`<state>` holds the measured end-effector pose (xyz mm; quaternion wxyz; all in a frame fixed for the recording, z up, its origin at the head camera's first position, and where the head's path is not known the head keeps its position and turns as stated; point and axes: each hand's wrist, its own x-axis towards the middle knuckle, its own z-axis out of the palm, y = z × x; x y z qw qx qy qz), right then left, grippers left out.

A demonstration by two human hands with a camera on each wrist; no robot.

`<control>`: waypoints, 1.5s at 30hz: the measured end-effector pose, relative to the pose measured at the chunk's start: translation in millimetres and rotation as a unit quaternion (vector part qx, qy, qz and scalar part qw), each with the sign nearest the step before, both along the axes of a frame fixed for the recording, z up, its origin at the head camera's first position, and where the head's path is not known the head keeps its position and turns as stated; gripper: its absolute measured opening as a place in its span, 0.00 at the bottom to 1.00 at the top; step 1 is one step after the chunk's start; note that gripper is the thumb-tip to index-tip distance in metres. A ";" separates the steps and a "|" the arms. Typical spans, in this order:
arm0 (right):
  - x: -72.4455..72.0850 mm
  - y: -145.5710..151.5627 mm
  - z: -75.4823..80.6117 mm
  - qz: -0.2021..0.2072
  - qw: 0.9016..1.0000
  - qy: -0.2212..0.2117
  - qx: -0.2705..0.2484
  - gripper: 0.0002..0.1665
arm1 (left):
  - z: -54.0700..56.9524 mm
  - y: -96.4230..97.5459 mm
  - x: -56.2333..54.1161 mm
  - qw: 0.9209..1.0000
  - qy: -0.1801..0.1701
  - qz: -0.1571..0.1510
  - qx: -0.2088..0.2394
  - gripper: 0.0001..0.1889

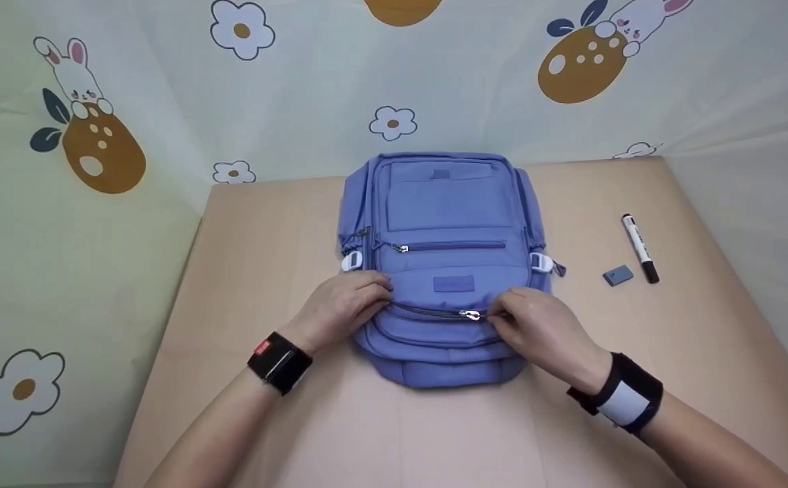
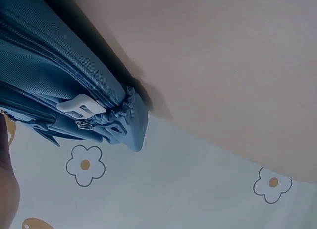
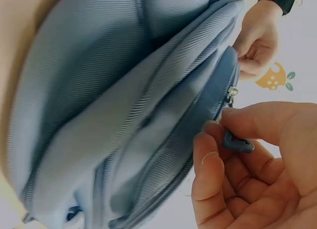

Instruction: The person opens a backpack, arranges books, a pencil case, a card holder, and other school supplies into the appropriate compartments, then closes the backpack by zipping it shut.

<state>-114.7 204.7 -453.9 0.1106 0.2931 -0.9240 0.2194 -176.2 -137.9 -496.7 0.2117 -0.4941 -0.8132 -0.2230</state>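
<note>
A blue backpack (image 1: 458,203) lies flat, front side up, on the table. My right hand (image 1: 543,332) pinches the dark pull tab (image 3: 238,143) of its lower front zipper between thumb and fingers. The silver slider (image 1: 470,315) sits just left of those fingertips, toward the right part of the zipper. At the zipper's left end, my left hand (image 1: 343,305) grips the pocket fabric with curled fingers. In the left wrist view only a sliver of that hand (image 2: 7,189) shows, beside the bag's side with its white buckle (image 2: 81,106).
Right of the backpack lie a small blue-grey block (image 1: 618,275) and a white marker (image 1: 639,249) with a black cap. The tan table (image 1: 251,230) meets a patterned cloth backdrop (image 1: 312,102) at the back and sides.
</note>
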 end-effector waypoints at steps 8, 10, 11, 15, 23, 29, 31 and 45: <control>0.2 1.7 -6.7 0.003 1.000 0.005 -0.015 0.08 | 8.9 14.5 8.4 1.000 0.019 -0.001 0.006 0.09; 0.7 1.6 -7.3 0.006 1.000 0.006 -0.021 0.08 | 12.9 22.9 12.3 1.000 0.023 -0.002 0.006 0.11; 0.9 1.5 -7.6 0.007 1.000 0.006 -0.023 0.08 | 15.0 27.7 14.5 1.000 0.025 -0.002 0.003 0.13; 1.7 1.3 -8.9 0.005 1.000 0.000 -0.028 0.08 | 23.0 49.9 23.6 1.000 0.029 -0.002 -0.002 0.15; 3.6 0.0 -12.1 0.000 0.999 0.006 -0.033 0.08 | 19.0 78.9 35.9 0.997 -0.009 0.054 -0.049 0.12; 3.2 0.6 -12.6 -0.002 0.999 0.014 -0.030 0.09 | 15.6 85.8 37.4 0.995 -0.023 0.085 -0.050 0.08; 3.1 2.4 -12.1 -0.003 0.999 0.016 -0.028 0.09 | 16.6 87.1 37.5 0.994 -0.023 0.089 -0.051 0.08; -10.0 66.4 -11.4 -0.093 0.995 -0.003 -0.047 0.08 | 17.2 89.1 35.4 0.995 -0.028 0.085 -0.051 0.06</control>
